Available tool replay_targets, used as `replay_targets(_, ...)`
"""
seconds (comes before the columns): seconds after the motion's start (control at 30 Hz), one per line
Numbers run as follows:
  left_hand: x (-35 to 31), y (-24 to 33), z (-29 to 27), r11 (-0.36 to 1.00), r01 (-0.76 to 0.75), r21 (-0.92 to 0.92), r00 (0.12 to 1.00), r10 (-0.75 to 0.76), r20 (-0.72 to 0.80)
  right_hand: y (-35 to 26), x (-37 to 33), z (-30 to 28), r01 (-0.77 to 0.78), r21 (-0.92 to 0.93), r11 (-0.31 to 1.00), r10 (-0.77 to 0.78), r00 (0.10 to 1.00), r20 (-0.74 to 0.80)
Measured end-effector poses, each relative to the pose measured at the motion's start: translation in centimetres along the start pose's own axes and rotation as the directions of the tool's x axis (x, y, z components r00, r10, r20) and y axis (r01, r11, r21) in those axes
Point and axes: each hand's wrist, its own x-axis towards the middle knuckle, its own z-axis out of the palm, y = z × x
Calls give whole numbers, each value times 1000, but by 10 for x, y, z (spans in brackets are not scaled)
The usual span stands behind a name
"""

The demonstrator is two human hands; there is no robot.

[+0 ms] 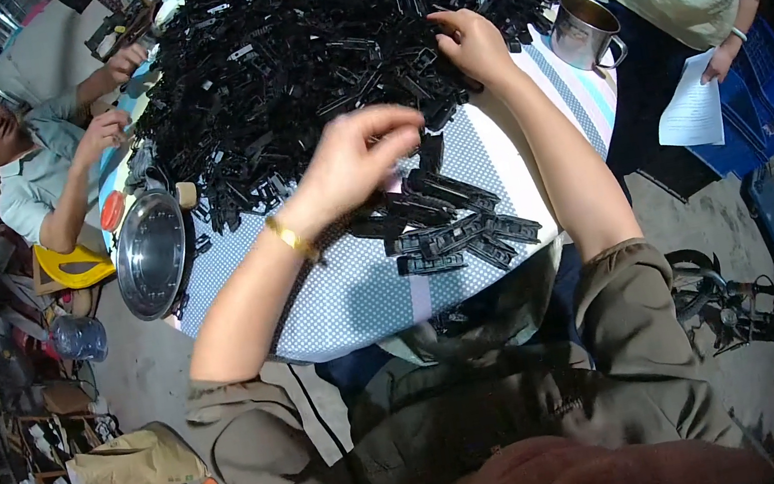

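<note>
Black parts [281,86] heap toward twelve o'clock; the left hand [356,158] is spread; the right hand's grip, at one o'clock, I cannot tell.

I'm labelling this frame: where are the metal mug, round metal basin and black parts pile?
Metal mug [577,39], head view: outer wall.
Round metal basin [153,257], head view: inner bottom.
Black parts pile [290,75], head view: middle.

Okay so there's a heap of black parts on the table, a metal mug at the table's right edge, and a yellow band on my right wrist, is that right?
Not quite. The head view shows the yellow band on your left wrist. The heap of black parts and the metal mug are as you said.
</note>
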Motion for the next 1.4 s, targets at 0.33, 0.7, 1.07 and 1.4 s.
replay_targets(0.33,141,-19,10,335,23,942,917,368,-153,-6,-2,-5,-48,8,999,48,999,-19)
replay_targets(0.7,162,-20,-1,456,200,867,878,309,-366,-1,1,-19,-224,276,935,226,974,22)
replay_targets(1.07,66,-21,-75,866,-67,-495,839,-219,-497,4,1,-12,-274,329,904,274,961,45)
replay_targets(1.4,-5,-14,-24,717,-80,-693,927,-201,-316,-34,2,-24,-109,453,885,159,985,-73)
